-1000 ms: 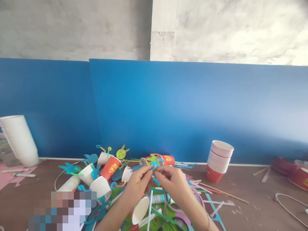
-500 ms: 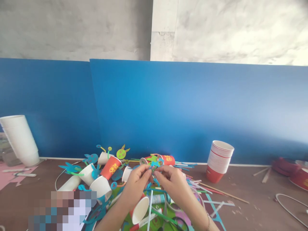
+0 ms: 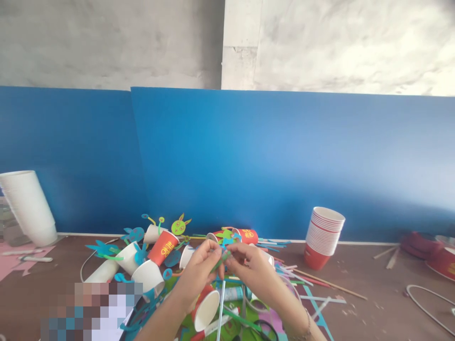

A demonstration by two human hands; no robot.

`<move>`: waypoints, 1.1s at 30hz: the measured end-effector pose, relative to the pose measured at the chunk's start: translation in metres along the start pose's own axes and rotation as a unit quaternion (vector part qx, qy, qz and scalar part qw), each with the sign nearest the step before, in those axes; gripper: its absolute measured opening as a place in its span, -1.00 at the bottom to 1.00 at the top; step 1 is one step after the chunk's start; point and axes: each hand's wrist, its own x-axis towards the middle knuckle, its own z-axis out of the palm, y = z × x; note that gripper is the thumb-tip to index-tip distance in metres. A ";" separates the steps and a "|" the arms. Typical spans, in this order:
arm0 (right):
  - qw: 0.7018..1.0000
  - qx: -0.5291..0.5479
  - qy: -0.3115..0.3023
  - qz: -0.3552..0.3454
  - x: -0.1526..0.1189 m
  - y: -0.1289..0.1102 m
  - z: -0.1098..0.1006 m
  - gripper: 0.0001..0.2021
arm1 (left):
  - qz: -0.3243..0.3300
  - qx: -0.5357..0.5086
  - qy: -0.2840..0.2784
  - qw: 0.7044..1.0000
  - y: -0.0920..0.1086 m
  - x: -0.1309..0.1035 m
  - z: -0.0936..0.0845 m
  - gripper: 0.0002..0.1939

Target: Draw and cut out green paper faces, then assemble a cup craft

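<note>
My left hand (image 3: 204,267) is closed on a small green strip (image 3: 221,260), pinched between thumb and fingers at the middle. Close beside it, my right hand (image 3: 249,265) has its fingers bent together at the strip's upper end; what its fingertips grip is too small to make out. Below the hands lie a red paper cup (image 3: 206,309) with its white mouth forward, a pale straw (image 3: 221,310), a marker (image 3: 218,327) and a green straw (image 3: 245,320). Behind the fingers are blue and green paper pieces and a red cup (image 3: 248,235).
Decorated cups (image 3: 164,247) crowd the left of the table. Stacked cups stand at right (image 3: 323,239) and far left (image 3: 30,208). Straws and a wooden stick (image 3: 330,284) lie right of the hands. A cable (image 3: 426,308) curls at far right. A blue panel (image 3: 227,161) stands behind.
The green strip now shows more clearly, slanting up from my left fingers. My right hand's fingers have shifted slightly at its upper end.
</note>
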 end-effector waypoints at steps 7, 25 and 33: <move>0.999 0.036 -0.022 -0.030 0.000 0.001 -0.001 -0.58 | -0.019 0.005 -0.055 0.998 0.002 0.000 -0.003 -0.70; 0.991 0.105 -0.076 -0.015 0.000 0.000 -0.008 -0.62 | 0.058 0.129 -0.073 0.987 0.012 -0.006 -0.007 -0.86; 0.958 0.265 -0.054 0.095 0.000 0.002 -0.010 -0.73 | 0.037 0.177 -0.084 0.980 0.012 -0.006 -0.009 -0.94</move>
